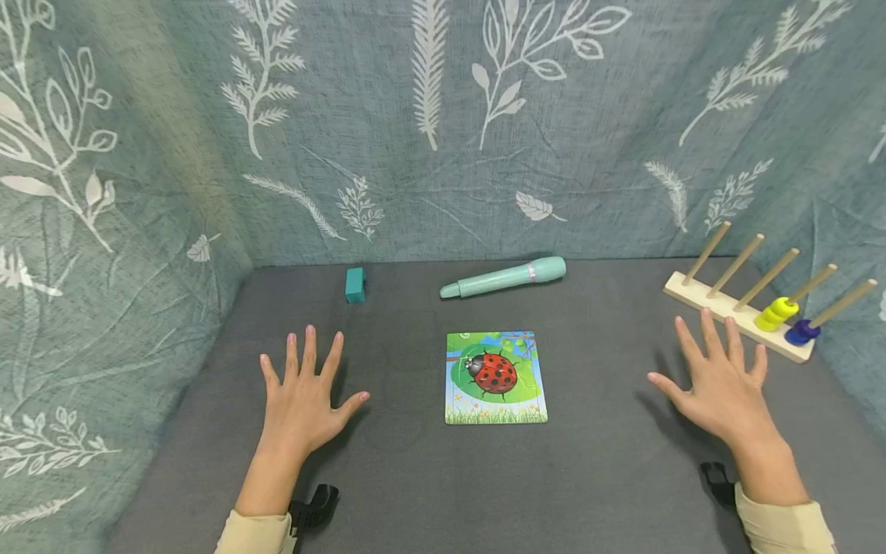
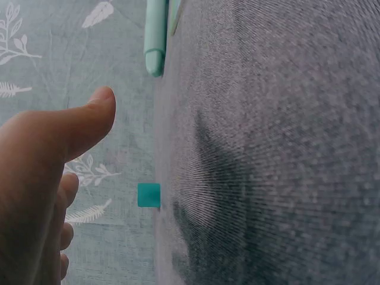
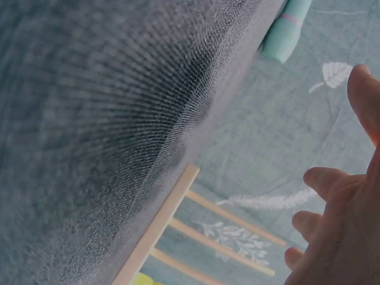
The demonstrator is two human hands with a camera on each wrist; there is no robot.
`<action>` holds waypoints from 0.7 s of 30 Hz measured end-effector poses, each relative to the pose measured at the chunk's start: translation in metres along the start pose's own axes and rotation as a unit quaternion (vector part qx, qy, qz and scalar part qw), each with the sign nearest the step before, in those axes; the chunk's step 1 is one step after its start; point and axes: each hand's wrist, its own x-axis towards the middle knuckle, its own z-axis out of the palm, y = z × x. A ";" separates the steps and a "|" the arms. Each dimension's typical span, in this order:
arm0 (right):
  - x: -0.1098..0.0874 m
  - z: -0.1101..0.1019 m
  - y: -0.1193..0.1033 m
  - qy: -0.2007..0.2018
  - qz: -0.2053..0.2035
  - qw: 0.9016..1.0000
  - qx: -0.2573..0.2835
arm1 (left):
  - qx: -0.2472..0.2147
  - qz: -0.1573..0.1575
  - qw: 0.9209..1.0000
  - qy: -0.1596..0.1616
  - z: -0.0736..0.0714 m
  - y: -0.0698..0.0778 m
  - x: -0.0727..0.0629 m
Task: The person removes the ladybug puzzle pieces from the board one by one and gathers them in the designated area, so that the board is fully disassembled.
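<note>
My left hand (image 1: 302, 408) is spread over the left part of the grey table, palm down, holding nothing. Its fingers point toward a small teal block (image 1: 355, 285) at the back. On the right, my right hand (image 1: 723, 392) is spread too, its fingertips near a wooden peg stand (image 1: 706, 296). That stand has several upright pegs, with yellow beads (image 1: 777, 314) on one and dark blue beads (image 1: 803, 332) on the end one. Between the hands lies a square ladybug picture puzzle (image 1: 495, 378). Behind it rests a mint-green pen-shaped thing (image 1: 505, 278) with a thick rounded end.
A blue-green curtain (image 1: 388, 177) with white leaf prints hangs behind the table (image 1: 415, 485) and along its sides. Each wrist wears a black strap mount, the left mount (image 1: 314, 505) and the right mount (image 1: 717, 483) both close above the tabletop.
</note>
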 end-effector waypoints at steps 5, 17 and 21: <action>0.002 0.001 -0.002 -0.005 0.001 1.000 -0.005 | 0.002 0.002 1.000 0.013 0.003 -0.005 -0.005; 0.006 -0.009 -0.011 0.005 -0.003 1.000 -0.005 | 0.004 0.012 1.000 -0.001 0.001 0.003 0.003; 0.011 -0.011 -0.020 0.011 -0.021 1.000 0.016 | -0.007 0.040 0.999 -0.022 0.002 0.020 0.013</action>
